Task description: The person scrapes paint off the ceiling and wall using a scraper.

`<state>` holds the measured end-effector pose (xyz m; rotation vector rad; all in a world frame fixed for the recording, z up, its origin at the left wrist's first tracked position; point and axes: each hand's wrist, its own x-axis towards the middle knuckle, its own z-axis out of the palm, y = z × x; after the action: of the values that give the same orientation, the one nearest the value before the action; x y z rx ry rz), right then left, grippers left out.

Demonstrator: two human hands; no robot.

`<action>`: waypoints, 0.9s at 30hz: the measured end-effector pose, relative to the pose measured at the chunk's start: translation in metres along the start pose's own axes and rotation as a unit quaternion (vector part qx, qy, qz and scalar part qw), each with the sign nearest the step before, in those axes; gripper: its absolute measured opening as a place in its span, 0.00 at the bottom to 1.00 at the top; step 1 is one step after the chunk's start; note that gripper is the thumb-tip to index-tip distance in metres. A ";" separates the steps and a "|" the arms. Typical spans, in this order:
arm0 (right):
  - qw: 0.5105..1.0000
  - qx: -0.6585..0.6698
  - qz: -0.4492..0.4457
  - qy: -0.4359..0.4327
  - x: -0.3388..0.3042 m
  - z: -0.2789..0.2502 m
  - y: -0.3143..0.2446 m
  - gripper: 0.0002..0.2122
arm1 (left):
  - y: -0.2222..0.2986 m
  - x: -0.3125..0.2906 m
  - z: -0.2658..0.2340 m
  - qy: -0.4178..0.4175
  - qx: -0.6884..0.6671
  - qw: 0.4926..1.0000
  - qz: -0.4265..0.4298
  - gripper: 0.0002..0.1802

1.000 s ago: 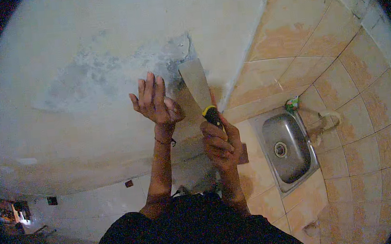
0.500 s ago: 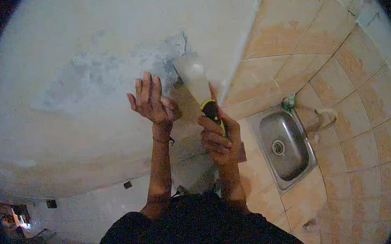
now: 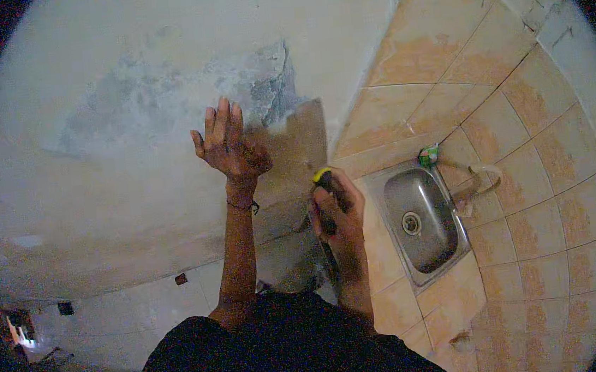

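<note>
My left hand [image 3: 229,142] is raised in front of the pale wall, its fingers stretched out and nothing in them. I cannot tell whether it touches the surface. My right hand [image 3: 342,207] is closed around the black-and-yellow handle of a putty knife [image 3: 322,175], lower right of the left hand. The knife's blade is hard to make out against the brownish, shadowed wall above the handle. Above both hands spreads a grey, flaking patch [image 3: 268,93] of bared wall, with a ragged paint edge at its right end.
To the right a steel sink [image 3: 421,221] is set in an orange-and-cream tiled counter [image 3: 390,270]. A small green-and-white packet [image 3: 428,155] lies at the sink's far corner. Tiled wall [image 3: 546,185] rises beyond. White tiles [image 3: 132,314] with small dark squares show at the lower left.
My right hand has drawn the putty knife down and back from the grey patch, baring the ragged edge. My left hand stays raised nearly in place. The view has shifted slightly.
</note>
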<state>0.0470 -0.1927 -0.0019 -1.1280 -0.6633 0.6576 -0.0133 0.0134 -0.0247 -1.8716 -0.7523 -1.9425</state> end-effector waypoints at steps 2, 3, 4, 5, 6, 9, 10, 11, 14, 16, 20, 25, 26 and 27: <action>0.995 0.040 0.066 -0.060 0.001 0.010 -0.007 0.19 | -0.001 -0.001 0.002 -0.023 0.021 0.999 -0.019 0.21; 0.995 0.039 0.067 -0.060 0.000 0.019 -0.012 0.19 | -0.002 -0.001 0.003 -0.024 0.022 0.999 -0.020 0.21; 0.993 0.085 0.082 -0.025 -0.001 0.031 -0.019 0.19 | -0.003 0.000 0.003 -0.023 0.017 0.999 -0.015 0.22; 0.986 0.131 0.097 0.011 -0.001 0.038 -0.022 0.20 | -0.005 0.001 0.003 -0.022 0.012 1.000 -0.009 0.22; 0.986 0.131 0.099 0.009 0.001 0.039 -0.022 0.20 | -0.005 0.000 0.003 -0.022 0.014 1.000 -0.010 0.22; 0.991 0.086 0.103 -0.003 0.005 0.042 -0.021 0.20 | -0.004 -0.002 0.001 -0.056 0.039 0.997 -0.028 0.21; 0.986 0.116 0.118 -0.017 0.006 0.041 -0.020 0.20 | -0.004 -0.001 0.001 -0.055 0.050 0.997 -0.031 0.21; 0.980 0.147 0.132 -0.032 0.007 0.040 -0.018 0.20 | -0.003 0.000 0.000 -0.054 0.060 0.996 -0.034 0.20; 0.954 0.183 0.222 -0.084 0.016 0.025 0.004 0.20 | 0.003 0.008 -0.001 -0.025 0.058 0.997 -0.033 0.20; 0.952 0.182 0.227 -0.093 0.016 0.028 0.001 0.20 | 0.003 0.008 -0.001 -0.017 0.036 0.999 -0.036 0.20; 0.943 0.254 0.187 -0.104 0.019 0.035 -0.001 0.20 | 0.001 0.003 0.000 -0.014 0.031 0.999 -0.040 0.21; 0.982 0.063 0.175 -0.044 0.017 0.039 -0.016 0.20 | -0.001 -0.005 0.010 -0.009 -0.018 0.997 -0.079 0.21; 0.987 0.027 0.153 -0.034 0.016 0.042 -0.019 0.20 | -0.004 -0.010 0.013 0.024 -0.072 0.993 -0.089 0.21; 0.987 0.026 0.155 -0.031 0.017 0.042 -0.019 0.20 | -0.001 -0.008 0.011 0.021 -0.074 0.993 -0.091 0.21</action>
<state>0.0281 -0.1608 0.0311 -1.1764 -0.5238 0.9725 -0.0043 0.0200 -0.0325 -1.8975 -0.8106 -2.1975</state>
